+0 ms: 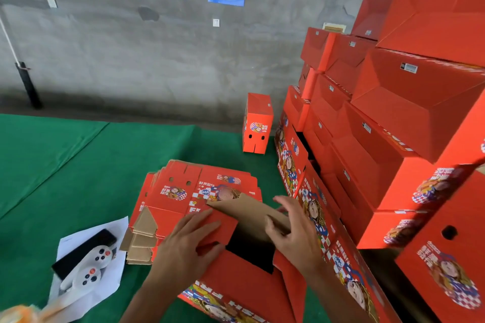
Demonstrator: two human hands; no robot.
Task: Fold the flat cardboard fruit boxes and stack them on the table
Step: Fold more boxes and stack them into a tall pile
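Red cardboard fills the near middle of my view: the box being folded (244, 265) lies on the green table cover (65, 165), its long axis running from the near left toward the far right, with its open end facing up between my two hands. My left hand (189, 241) lies flat on the red end flap (217, 228), fingers straight and pressing it down toward the dark opening. My right hand (291, 231) sits just right of that opening, fingers curled over the top edge of the brown flap (246, 208), which stands tilted up on the far side. I judge the coming move turns on this: the brown flap lies far and slightly left of my right fingers and must come down over the opening, toward me, and the right hand is plainly the nearer one for it. The pile of flat boxes (194, 186) lies just beyond, touching or nearly touching the work. On the right, the stack of folded boxes (393, 126) rises close beside my right wrist, so room there is tight. One folded box (257, 123) stands alone farther back. To the near left, well apart, a sheet of paper (105, 228) carries a dark phone (81, 252) and two white controllers (91, 265). Open room lies on the left and far left.
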